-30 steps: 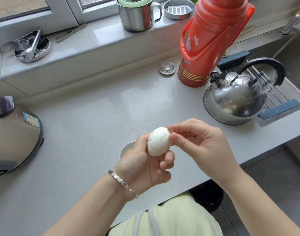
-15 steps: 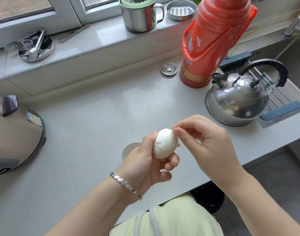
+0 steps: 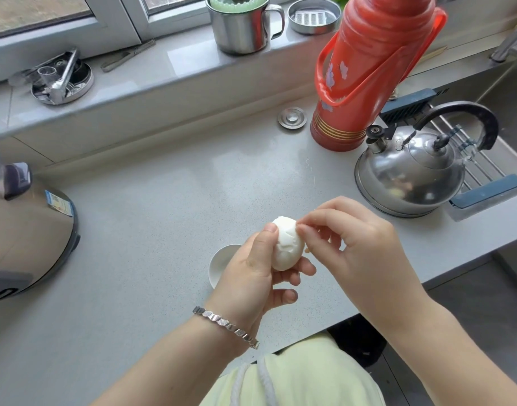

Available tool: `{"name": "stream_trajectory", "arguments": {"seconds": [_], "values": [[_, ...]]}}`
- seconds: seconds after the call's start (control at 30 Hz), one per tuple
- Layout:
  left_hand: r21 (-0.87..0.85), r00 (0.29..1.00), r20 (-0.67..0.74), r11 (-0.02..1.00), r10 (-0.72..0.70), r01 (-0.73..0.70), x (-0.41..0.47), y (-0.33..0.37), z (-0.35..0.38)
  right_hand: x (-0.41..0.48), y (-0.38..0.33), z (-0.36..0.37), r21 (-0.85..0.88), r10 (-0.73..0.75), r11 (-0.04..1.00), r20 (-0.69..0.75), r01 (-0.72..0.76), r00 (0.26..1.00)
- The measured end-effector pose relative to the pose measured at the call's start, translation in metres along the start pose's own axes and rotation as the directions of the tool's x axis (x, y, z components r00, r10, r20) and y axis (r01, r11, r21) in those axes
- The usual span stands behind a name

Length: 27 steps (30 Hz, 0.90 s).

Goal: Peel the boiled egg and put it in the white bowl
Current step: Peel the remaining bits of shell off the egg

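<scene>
Turned more upright, the egg (image 3: 287, 247) sits gripped in the left hand (image 3: 251, 276) (right hand (image 3: 360, 250) pinching its top).

Home kitchen: grey tabletop (image 3: 163, 218) under a window sill (image 3: 151, 68), red thermos (image 3: 368, 68), steel whistling kettle (image 3: 409, 174), sink with drain rack (image 3: 486, 168) at right, steel mug (image 3: 242, 27) on sill, rice cooker (image 3: 22, 230) at left.

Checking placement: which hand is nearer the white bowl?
Left. The left hand, holding the egg, covers part of the bowl; the right hand pinches at the egg, farther right.
</scene>
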<state>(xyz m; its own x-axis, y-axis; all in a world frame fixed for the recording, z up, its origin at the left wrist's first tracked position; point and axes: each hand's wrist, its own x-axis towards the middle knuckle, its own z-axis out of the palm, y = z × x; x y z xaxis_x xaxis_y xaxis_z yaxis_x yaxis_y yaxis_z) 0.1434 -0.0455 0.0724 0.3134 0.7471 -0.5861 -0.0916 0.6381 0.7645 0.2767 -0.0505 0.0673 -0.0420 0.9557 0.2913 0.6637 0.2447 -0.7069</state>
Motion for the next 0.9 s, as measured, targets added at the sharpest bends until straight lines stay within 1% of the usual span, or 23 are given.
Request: {"name": "stream_trajectory", "arguments": {"seconds": [0.1, 0.2, 0.27, 0.33, 0.4, 0.47, 0.53, 0.6, 0.63, 0.67, 0.73, 0.77, 0.83, 0.9], "values": [[0.009, 1.000, 0.008, 1.000, 0.002, -0.002, 0.000, 0.000, 0.000, 0.000, 0.001, 0.003, -0.089, -0.021, 0.996, -0.006, 0.020, 1.000], [0.031, 1.000, 0.016, 0.999, 0.010, -0.010, 0.001, -0.001, -0.001, 0.001, 0.003, 0.003, -0.078, -0.002, 0.997, 0.022, 0.004, 1.000], [0.046, 1.000, 0.018, 0.999, 0.014, -0.015, 0.001, -0.001, -0.002, 0.001, 0.003, 0.001, -0.007, 0.033, 0.999, 0.072, -0.032, 0.997], [0.049, 1.000, 0.021, 0.999, 0.021, -0.022, 0.002, -0.001, -0.003, 0.002, 0.002, -0.001, 0.101, 0.111, 0.987, 0.124, -0.124, 0.986], [0.037, 0.999, 0.025, 0.999, 0.026, -0.027, 0.002, -0.001, -0.005, 0.003, 0.000, -0.002, 0.259, 0.229, 0.928, 0.171, -0.268, 0.958], [0.022, 0.999, 0.037, 0.999, 0.029, -0.030, 0.002, 0.000, -0.006, 0.005, 0.000, -0.004, 0.388, 0.307, 0.845, 0.213, -0.368, 0.928], [0.010, 0.998, 0.044, 0.999, 0.033, -0.033, 0.001, 0.000, -0.006, 0.005, 0.001, -0.006, 0.439, 0.335, 0.806, 0.215, -0.397, 0.917], [0.007, 0.999, 0.031, 0.999, 0.042, -0.042, 0.000, 0.001, -0.006, 0.004, 0.001, -0.008, 0.482, 0.317, 0.798, 0.172, -0.360, 0.933], [0.009, 0.999, 0.021, 0.999, 0.048, -0.048, -0.001, 0.002, -0.005, 0.003, 0.000, -0.009, 0.475, 0.283, 0.822, 0.137, -0.314, 0.949], [0.012, 0.999, 0.009, 0.999, 0.052, -0.052, -0.001, 0.002, -0.005, 0.002, 0.000, -0.009, 0.429, 0.235, 0.866, 0.102, -0.256, 0.967], [0.014, 0.998, -0.014, 0.998, 0.056, -0.056, -0.001, 0.002, -0.004, -0.001, 0.002, -0.009, 0.266, 0.116, 0.956, 0.054, -0.127, 0.992], [0.010, 0.998, -0.023, 0.998, 0.058, -0.058, -0.001, 0.002, -0.003, -0.001, 0.002, -0.008, 0.185, 0.065, 0.980, 0.043, -0.072, 0.997], [0.003, 0.998, -0.034, 0.998, 0.059, -0.059, -0.002, 0.002, -0.002, -0.003, 0.002, -0.007, 0.055, -0.001, 0.999, 0.027, 0.000, 1.000], [0.000, 0.997, -0.044, 0.998, 0.061, -0.062, -0.003, 0.001, -0.001, -0.004, 0.003, -0.005, -0.030, -0.023, 0.999, 0.020, 0.024, 1.000]]}}
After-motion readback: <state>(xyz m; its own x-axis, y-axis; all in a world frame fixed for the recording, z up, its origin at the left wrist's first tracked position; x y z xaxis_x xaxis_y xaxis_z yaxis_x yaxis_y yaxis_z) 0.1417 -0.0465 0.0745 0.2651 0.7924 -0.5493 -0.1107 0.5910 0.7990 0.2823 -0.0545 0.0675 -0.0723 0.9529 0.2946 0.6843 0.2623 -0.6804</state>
